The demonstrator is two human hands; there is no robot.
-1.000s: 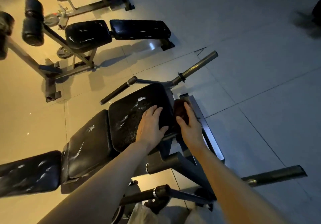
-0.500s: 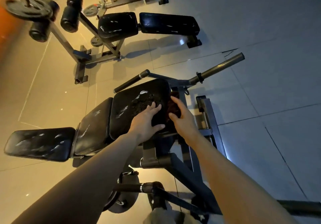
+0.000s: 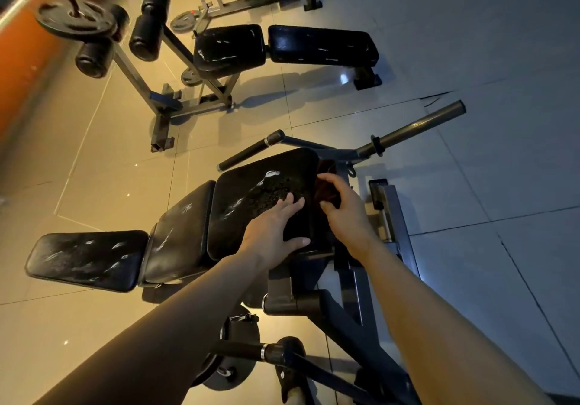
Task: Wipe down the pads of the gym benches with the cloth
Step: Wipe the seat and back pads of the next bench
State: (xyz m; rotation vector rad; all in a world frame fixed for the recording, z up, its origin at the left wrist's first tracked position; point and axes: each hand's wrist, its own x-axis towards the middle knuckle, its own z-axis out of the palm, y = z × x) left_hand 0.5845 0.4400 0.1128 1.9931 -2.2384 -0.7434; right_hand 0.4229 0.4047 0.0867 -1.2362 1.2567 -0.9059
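A black bench runs from lower left to centre with three pads: an end pad (image 3: 84, 258), a middle pad (image 3: 179, 232) and the nearest large pad (image 3: 260, 191), cracked and worn. My left hand (image 3: 276, 228) rests flat on the large pad's near corner, fingers straight. My right hand (image 3: 342, 206) grips a dark reddish cloth (image 3: 326, 181) against the pad's right side edge. A second bench stands farther back with a square pad (image 3: 229, 48) and a long pad (image 3: 323, 45).
Handle bars (image 3: 411, 130) stick out beyond the near pad. The near bench's steel frame (image 3: 351, 316) spreads below my arms. Roller pads (image 3: 147, 21) and a weight plate (image 3: 75, 21) stand at upper left beside an orange wall. Tiled floor lies on the right.
My right hand has slid the cloth farther along the pad's side edge, away from me. My left hand stays on the pad. The view has tilted up, showing more of the far bench.
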